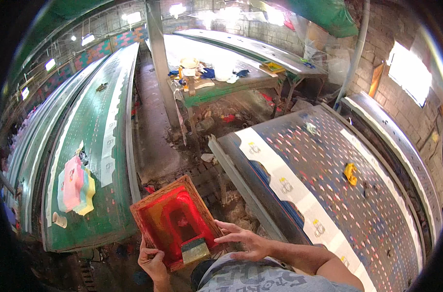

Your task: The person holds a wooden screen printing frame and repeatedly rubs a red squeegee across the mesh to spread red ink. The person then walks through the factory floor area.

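My left hand grips the lower left edge of a wooden screen frame, held tilted at waist height. Red ink coats its inside, and a pale yellowish block with a dark band lies at its lower end. My right hand has its fingertips curled over the frame's right edge, near that block.
A long green table on the left carries pastel cut pieces. A speckled table at right bears white printed strips and a yellow cloth. A post and cluttered table stand ahead, beside a walkway.
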Demonstrator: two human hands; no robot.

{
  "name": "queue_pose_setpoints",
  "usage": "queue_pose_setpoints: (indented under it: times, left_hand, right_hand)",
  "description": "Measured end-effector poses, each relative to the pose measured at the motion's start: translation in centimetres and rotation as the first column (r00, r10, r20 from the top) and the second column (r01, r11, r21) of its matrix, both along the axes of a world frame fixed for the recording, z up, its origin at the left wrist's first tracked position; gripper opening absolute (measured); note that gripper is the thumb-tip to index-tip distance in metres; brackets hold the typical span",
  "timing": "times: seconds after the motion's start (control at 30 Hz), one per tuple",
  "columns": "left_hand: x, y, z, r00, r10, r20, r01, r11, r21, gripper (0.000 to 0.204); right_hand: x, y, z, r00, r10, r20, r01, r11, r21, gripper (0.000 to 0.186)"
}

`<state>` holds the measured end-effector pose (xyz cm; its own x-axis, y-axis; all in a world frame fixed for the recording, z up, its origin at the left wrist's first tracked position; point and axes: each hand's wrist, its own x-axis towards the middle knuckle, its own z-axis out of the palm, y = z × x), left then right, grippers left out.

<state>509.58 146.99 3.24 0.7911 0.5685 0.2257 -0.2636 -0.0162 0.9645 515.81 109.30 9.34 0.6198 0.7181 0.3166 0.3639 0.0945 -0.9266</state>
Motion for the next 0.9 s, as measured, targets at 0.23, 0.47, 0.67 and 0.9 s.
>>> queue_pose_setpoints:
  times: [0.23,0.47,0.67,0.9]
  left_hand:
    - [12.8,2.9,-0.7,0.994,-0.108,-0.015,0.109,0.990,0.089,0.026]
    - [24.2,-2.8,1.8,0.968,-0.247,-0.051,0.247,0.969,-0.017,0.024]
    - [32.8,-6.8,2.5,0.936,-0.350,-0.030,0.352,0.933,0.074,0.036]
    - [42.7,-11.7,4.5,0.844,-0.531,-0.077,0.537,0.836,0.112,0.055]
  right_hand:
    - [9.4,2.2,-0.4,0.992,-0.126,-0.023,0.125,0.992,-0.032,0.064]
    - [16.0,-2.2,-1.7,0.959,-0.274,-0.077,0.275,0.961,0.004,0.063]
    - [21.1,-6.2,-2.7,0.927,-0.375,-0.012,0.375,0.924,0.073,0.063]
    - [23.8,-8.1,-3.6,0.835,-0.548,-0.051,0.551,0.831,0.081,0.064]
